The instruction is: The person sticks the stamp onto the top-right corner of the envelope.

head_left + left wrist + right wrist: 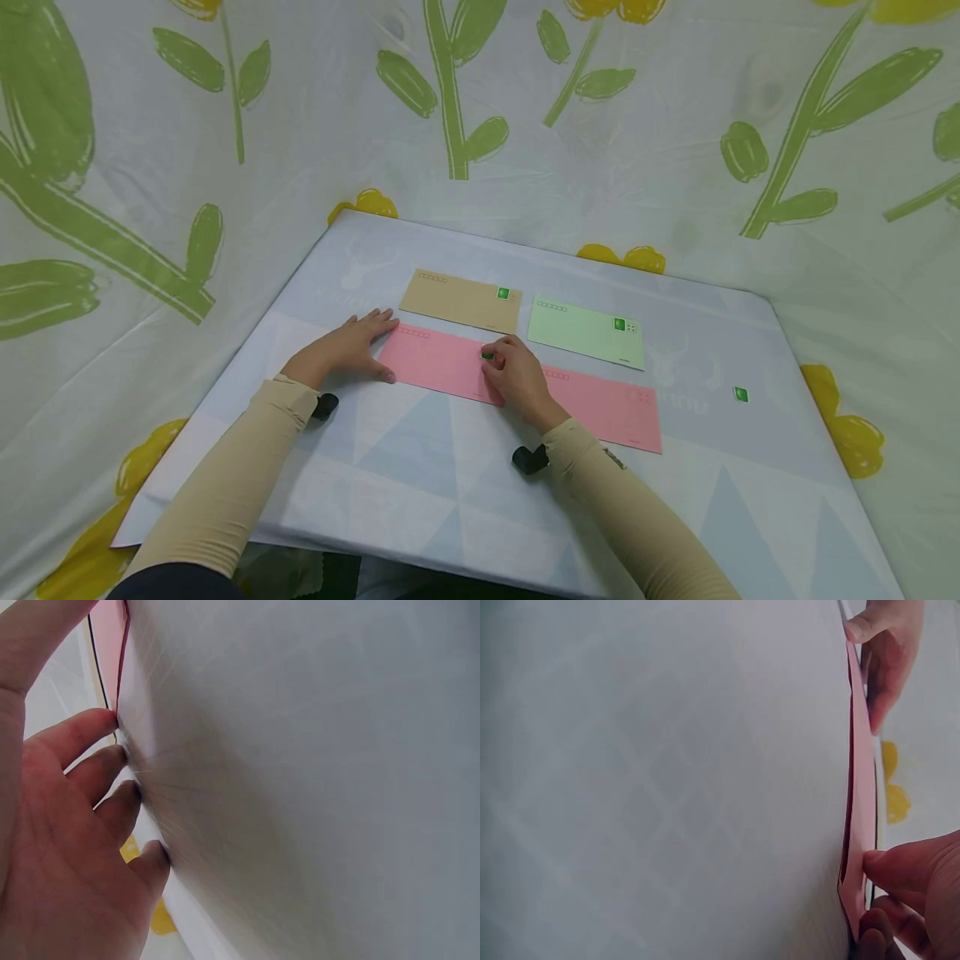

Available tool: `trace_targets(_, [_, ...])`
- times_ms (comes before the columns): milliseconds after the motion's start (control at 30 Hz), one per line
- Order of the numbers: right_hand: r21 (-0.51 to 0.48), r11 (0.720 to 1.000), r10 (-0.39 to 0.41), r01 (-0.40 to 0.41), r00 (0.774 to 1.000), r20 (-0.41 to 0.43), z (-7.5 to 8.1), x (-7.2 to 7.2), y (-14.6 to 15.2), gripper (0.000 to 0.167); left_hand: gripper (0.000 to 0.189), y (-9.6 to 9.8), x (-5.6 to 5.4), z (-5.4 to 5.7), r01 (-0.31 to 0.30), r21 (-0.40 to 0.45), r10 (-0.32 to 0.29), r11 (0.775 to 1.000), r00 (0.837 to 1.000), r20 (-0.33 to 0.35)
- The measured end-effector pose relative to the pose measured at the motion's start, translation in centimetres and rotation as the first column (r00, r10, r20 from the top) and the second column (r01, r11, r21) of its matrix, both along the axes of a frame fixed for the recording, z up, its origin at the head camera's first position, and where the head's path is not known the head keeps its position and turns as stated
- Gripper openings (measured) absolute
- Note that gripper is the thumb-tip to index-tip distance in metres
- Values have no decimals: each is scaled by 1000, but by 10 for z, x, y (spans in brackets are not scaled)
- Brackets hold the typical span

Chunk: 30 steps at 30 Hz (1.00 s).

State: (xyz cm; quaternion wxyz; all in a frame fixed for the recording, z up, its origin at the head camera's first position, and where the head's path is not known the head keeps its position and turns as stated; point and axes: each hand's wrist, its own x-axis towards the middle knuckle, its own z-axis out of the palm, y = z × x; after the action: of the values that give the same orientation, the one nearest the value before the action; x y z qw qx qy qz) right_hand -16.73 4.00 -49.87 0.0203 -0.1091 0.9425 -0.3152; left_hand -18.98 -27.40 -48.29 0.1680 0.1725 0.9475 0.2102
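Note:
A pink envelope (438, 358) lies in the middle of the table. At its left end my left hand (341, 346) rests with the fingers spread, fingertips at the envelope's edge and on the cloth. In the left wrist view those fingers (90, 746) are only slightly bent and hold nothing. Over the envelope's right end, my right hand (520, 382) pinches a small green stamp (487, 356) between thumb and fingers. The right wrist view shows its thumb (900, 866) low against the pink paper, while the stamp is hidden there.
Behind lie a brown envelope (453, 302) and a light green envelope (581, 333), each bearing a green stamp at the upper right. A second pink envelope (611, 408), without a stamp, lies to the right. One loose green stamp (741, 395) is farther right on the tablecloth (420, 450).

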Motion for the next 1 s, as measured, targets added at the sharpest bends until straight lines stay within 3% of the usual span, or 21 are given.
trace_targets(467, [-67, 997, -28, 31, 999, 38, 4, 1, 2, 37, 111, 4, 1, 3, -19, 0, 19, 1000, 1000, 11])
trace_targets(1000, [-29, 999, -42, 42, 999, 28, 6, -1, 4, 41, 111, 7, 2, 6, -5, -7, 5, 1000, 1000, 11])
